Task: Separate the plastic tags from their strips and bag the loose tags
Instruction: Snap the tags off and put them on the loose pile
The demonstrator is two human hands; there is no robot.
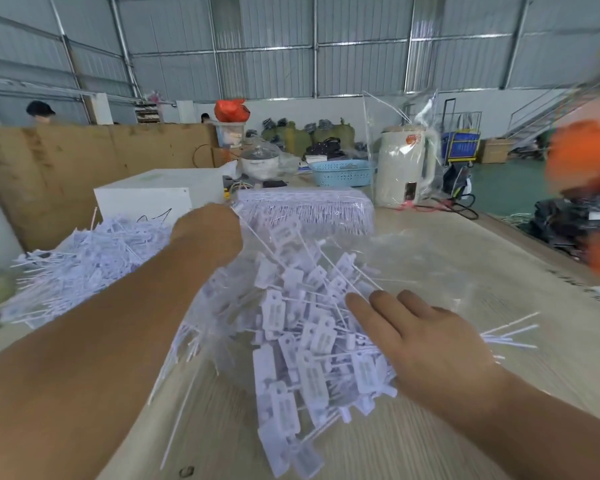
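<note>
Head view, nearest me: my left forearm runs up the frame to the left hand, which is curled and gripping the top edge of the clear bag, thin tag tails pinched along with it as far as I can tell. My right hand lies with fingers straight and spread, pressing flat on the loose tags heaped in and on the bag on the table. Step in hand looks like bagging: I'd keep the left hand lifting the mouth high and sweep with the right palm, not the fingertips, so tails don't snag the film. Tags lie jumbled, but most flat heads point toward me and lower right, with tails running up toward the left hand, so the long axis is roughly near-to-far. More tags: a pile left of my arm, and an unseparated strip bundle beyond the bag.
</note>
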